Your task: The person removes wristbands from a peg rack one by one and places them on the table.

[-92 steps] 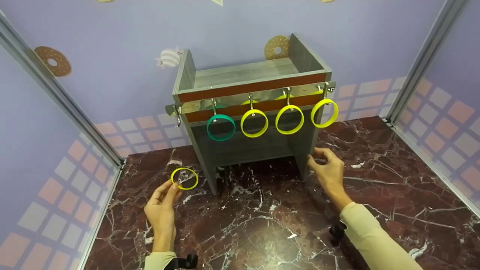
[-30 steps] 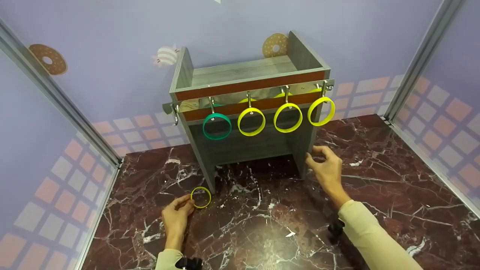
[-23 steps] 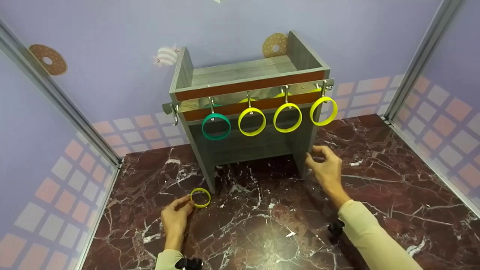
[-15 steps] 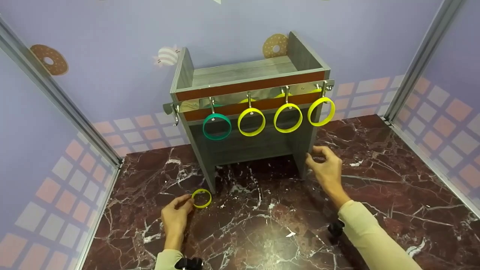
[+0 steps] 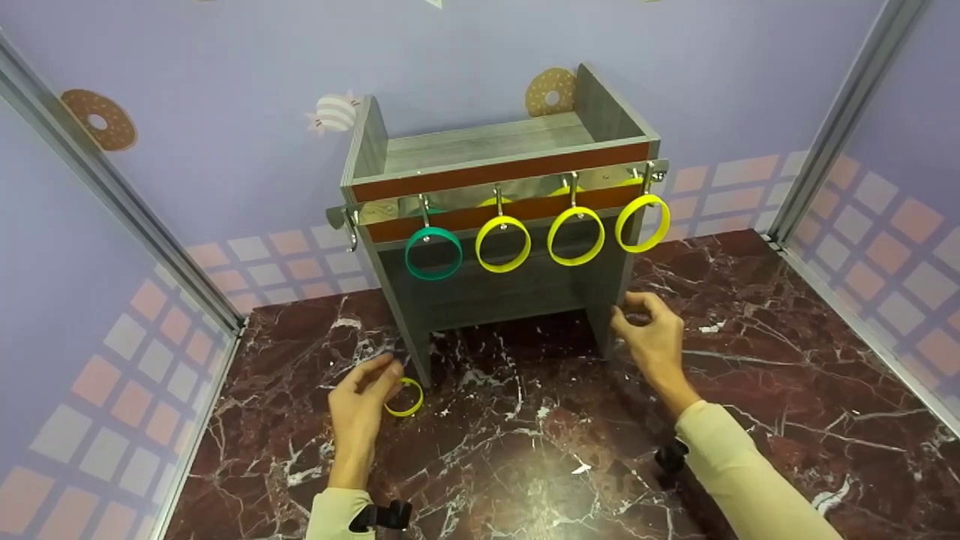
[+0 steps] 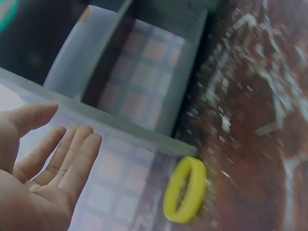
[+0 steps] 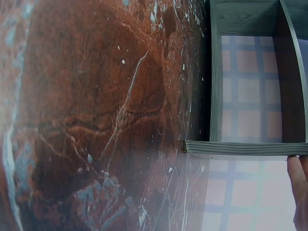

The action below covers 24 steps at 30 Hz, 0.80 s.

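A yellow ring (image 5: 409,413) stands on edge on the marbled tabletop by the front left foot of the grey wooden shelf (image 5: 491,139). My left hand (image 5: 360,405) is just above and left of it, fingers loosely extended. In the left wrist view the palm (image 6: 43,202) shows nothing held, and the ring (image 6: 198,185) is apart from it. My right hand (image 5: 658,337) holds the shelf's right side panel at its front edge, thumb and bent fingers against it. From the right wrist, fingertips (image 7: 294,166) meet the panel's edge; the thumb is out of view.
A metal rail (image 5: 536,187) with hooks crosses the shelf front. A teal ring (image 5: 433,277) and three yellow rings, one at the far right (image 5: 637,249), hang there. The leftmost hook (image 5: 351,232) carries no ring. Walls (image 5: 255,112) enclose the table.
My left hand brought the yellow ring down and right to the table by the shelf's foot, then let go and rose slightly. My right hand stayed at the panel.
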### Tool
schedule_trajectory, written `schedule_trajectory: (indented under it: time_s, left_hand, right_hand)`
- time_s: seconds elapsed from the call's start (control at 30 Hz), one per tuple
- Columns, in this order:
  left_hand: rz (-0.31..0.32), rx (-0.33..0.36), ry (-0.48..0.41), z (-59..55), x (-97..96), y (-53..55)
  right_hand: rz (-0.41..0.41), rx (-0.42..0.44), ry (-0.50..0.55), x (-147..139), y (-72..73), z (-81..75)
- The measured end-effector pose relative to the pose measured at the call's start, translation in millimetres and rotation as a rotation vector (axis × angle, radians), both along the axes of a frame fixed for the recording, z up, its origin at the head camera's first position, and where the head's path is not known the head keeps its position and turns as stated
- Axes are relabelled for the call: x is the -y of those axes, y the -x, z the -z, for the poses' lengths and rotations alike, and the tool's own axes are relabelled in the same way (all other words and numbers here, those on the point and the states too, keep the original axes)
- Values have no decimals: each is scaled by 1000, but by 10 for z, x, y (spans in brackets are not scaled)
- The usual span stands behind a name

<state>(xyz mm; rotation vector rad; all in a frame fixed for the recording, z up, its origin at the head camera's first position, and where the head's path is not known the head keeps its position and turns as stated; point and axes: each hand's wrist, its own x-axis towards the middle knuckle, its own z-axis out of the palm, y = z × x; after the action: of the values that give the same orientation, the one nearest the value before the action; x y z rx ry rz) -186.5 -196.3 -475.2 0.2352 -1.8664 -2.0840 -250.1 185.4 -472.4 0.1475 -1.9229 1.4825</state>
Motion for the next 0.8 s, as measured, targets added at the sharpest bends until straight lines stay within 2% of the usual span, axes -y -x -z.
schedule_trajectory:
  time_s: [0.2, 0.53, 0.8]
  left_hand:
    - [39, -90, -20, -250, -104, 22]
    - [89, -179, 11, -648, -244, 141]
    - [116, -268, -32, -920, -366, 223]
  right_hand:
    - [-11, -3, 8, 4, 0, -4]
    - [-12, -12, 6, 3, 1, -6]
    - [-24, 10, 27, 4, -11, -9]
